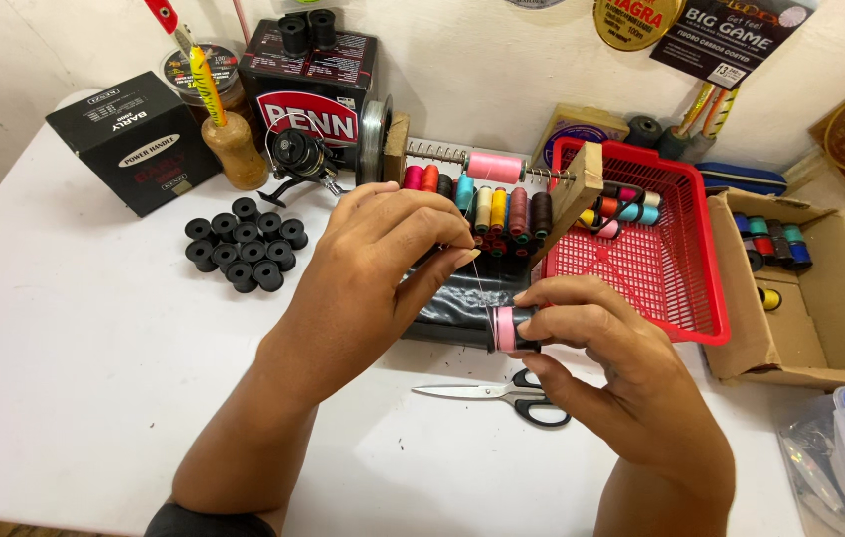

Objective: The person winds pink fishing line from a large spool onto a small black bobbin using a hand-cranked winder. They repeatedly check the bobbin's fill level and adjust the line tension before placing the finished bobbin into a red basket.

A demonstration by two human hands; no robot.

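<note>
Two hands over white table | left hand pinches thread | right hand grips black spool | white wall behind

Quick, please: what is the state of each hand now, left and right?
Left hand: fingers pinched shut on a thin thread above the spool.
Right hand: closed on a small black spool wound with pink thread.

Small black spool: partly wound with a pink band of thread, lying on its side just above the white table, pinched at its rim. A thin thread runs up from it, taut, slightly tilted, toward the row of coloured spools behind.
</note>
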